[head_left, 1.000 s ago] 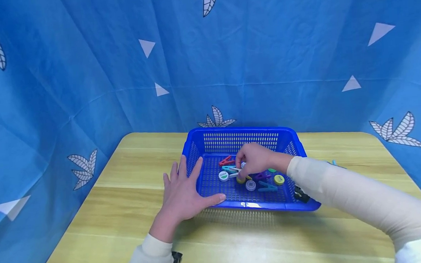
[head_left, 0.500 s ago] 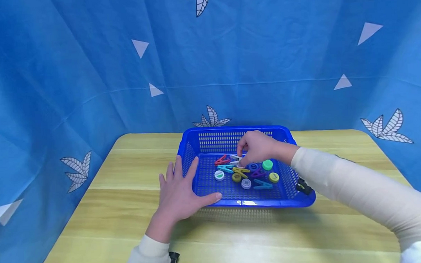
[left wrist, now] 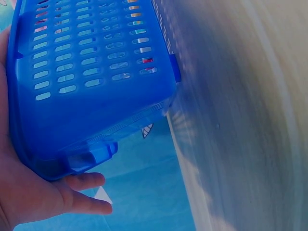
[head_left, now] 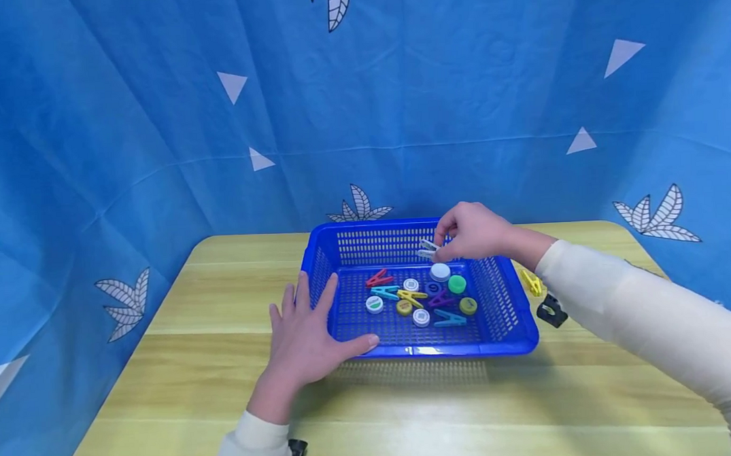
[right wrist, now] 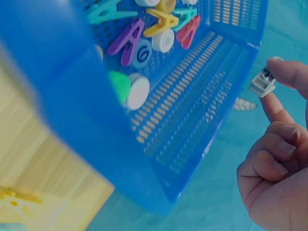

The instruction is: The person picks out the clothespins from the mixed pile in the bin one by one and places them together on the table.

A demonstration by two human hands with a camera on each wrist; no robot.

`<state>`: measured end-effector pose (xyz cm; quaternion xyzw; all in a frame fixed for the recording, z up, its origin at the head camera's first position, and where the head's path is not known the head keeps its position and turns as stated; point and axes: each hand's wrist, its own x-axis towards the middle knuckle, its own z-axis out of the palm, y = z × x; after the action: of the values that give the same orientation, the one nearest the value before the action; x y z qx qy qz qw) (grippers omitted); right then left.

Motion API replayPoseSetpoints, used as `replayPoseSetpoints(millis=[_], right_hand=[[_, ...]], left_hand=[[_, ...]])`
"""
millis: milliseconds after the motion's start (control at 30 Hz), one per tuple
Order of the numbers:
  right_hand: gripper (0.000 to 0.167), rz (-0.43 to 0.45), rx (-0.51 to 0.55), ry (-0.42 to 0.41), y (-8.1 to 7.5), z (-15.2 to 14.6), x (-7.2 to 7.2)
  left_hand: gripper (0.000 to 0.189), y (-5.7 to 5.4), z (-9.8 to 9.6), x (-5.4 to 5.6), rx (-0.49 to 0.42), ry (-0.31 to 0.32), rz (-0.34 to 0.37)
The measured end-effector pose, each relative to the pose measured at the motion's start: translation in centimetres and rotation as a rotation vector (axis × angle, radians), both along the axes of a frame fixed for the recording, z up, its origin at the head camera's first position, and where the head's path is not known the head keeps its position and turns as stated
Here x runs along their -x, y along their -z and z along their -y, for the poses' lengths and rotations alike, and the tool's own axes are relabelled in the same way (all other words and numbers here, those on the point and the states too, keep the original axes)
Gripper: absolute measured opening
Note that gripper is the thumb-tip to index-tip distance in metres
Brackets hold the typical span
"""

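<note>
My right hand pinches a white clothespin between thumb and index finger, over the back right part of a blue plastic basket. In the right wrist view the white clothespin is seen end-on, and the other fingers are curled in. My left hand rests at the basket's left front corner, fingers straight and spread. Inside the basket lie red, light blue, yellow and purple clothespins. Among them are several bottle caps, including a green cap and a white cap.
A yellow clothespin lies on the wooden table, right of the basket, partly behind my right forearm. Behind the table hangs a blue patterned cloth. Black straps sit at both wrists.
My right hand has lifted the white clothespin from among the basket's contents and moved it up and to the right. The left hand stays at the basket's corner.
</note>
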<state>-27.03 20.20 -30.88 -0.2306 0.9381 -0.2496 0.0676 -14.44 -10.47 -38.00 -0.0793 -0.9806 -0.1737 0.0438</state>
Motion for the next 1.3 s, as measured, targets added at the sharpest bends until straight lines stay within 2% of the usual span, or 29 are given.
replayPoseSetpoints(millis=[333, 600, 1000, 1300], right_hand=[[0.021, 0.015, 0.001, 0.124, -1.6, -3.2, -1.0], [0.025, -0.011, 0.013, 0.199, -1.8, -5.5, -1.7], [0.033, 0.015, 0.055, 0.327, -1.1, -9.0, -2.9], [0.039, 0.024, 0.074, 0.398, 0.1, -12.1, -3.8]], left_hand=[[0.125, -0.1, -0.1, 0.0, -0.005, 0.004, 0.004], [0.126, -0.1, -0.1, 0.2, -0.014, 0.009, 0.008], [0.126, 0.0, -0.1, 0.1, -0.023, 0.000, 0.019], [0.124, -0.1, -0.2, 0.2, -0.025, 0.004, 0.009]])
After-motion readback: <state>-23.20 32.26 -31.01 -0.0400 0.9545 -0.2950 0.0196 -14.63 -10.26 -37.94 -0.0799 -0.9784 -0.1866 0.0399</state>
